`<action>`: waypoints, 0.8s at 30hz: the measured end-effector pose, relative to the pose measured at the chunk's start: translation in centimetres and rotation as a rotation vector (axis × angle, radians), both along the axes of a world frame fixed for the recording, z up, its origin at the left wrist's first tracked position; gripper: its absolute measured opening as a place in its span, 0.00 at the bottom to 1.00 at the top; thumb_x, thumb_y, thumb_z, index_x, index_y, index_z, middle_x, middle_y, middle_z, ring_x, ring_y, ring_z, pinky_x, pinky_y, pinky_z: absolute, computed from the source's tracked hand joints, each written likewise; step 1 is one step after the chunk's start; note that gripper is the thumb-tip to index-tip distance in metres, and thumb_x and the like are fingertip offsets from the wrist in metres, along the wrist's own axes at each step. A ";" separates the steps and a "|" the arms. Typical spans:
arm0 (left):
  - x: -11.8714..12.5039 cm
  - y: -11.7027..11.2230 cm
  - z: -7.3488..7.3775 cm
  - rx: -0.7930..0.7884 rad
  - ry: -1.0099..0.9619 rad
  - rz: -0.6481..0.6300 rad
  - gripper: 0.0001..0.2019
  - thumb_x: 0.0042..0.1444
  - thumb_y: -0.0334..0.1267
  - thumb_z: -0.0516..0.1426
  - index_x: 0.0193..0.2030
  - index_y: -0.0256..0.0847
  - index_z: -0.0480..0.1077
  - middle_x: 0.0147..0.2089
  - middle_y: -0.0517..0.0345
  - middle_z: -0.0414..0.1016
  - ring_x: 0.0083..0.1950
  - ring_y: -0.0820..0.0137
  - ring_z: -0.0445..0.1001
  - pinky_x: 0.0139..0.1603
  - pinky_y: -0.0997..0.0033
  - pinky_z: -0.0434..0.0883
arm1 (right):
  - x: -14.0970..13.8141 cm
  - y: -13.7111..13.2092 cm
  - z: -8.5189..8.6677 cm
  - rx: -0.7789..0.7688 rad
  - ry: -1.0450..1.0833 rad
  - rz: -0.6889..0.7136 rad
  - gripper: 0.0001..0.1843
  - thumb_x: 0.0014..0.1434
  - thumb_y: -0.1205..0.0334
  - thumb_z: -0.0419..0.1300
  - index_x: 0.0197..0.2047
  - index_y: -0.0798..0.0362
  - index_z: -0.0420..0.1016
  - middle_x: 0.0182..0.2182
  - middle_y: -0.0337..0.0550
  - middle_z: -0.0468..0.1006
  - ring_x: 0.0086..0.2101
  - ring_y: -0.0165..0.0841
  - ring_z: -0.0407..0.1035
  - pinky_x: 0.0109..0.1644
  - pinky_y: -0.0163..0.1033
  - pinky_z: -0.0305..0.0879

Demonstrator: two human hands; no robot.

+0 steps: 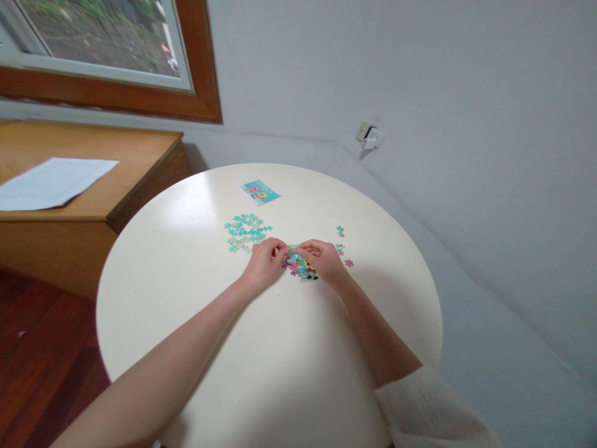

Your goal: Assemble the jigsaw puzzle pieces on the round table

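Note:
A partly joined jigsaw puzzle (pixel 298 266) in pink, teal and yellow lies on the round white table (pixel 186 311). My left hand (pixel 268 261) is closed in a pinch at its upper left edge. From the other side my right hand (pixel 325 260) pinches too, covering part of the puzzle's right side. Between the fingertips shows a pale green strip of jigsaw pieces (pixel 293 247), held at both ends; its exact outline is too small to tell. Beyond my left hand spread many loose teal and pale green pieces (pixel 245 231). A few loose pieces (pixel 349 263) lie right of my right hand.
A small printed picture card (pixel 261 192) in similar colours lies toward the table's far side. At the left stands a wooden desk (pixel 144 143) with a white sheet (pixel 56 180) on it. A wall socket with a plug (pixel 370 138) is on the wall behind the table.

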State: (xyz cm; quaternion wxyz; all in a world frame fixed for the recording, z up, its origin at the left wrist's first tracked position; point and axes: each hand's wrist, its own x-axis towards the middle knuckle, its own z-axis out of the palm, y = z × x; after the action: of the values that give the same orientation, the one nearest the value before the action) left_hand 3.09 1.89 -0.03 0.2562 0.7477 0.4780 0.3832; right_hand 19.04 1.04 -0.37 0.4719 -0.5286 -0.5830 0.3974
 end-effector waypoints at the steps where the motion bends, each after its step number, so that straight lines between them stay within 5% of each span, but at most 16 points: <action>1: 0.0 0.0 -0.1 0.001 -0.005 -0.001 0.07 0.53 0.32 0.53 0.26 0.38 0.69 0.26 0.60 0.71 0.28 0.73 0.65 0.33 0.72 0.61 | 0.0 0.0 0.0 0.001 -0.003 -0.001 0.17 0.40 0.48 0.64 0.25 0.54 0.72 0.19 0.38 0.73 0.21 0.28 0.65 0.24 0.33 0.62; 24: 0.1 0.0 0.0 -0.094 -0.139 -0.003 0.07 0.52 0.34 0.53 0.26 0.38 0.69 0.23 0.60 0.71 0.27 0.72 0.66 0.30 0.73 0.62 | -0.2 -0.1 0.1 -0.013 0.016 0.004 0.15 0.41 0.51 0.64 0.26 0.55 0.72 0.20 0.39 0.73 0.22 0.28 0.66 0.28 0.34 0.62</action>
State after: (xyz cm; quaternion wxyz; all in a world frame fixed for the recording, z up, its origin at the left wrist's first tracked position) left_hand 3.19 1.92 -0.02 0.3242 0.7071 0.4755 0.4108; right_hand 18.87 0.91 -0.26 0.4725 -0.5272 -0.5776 0.4064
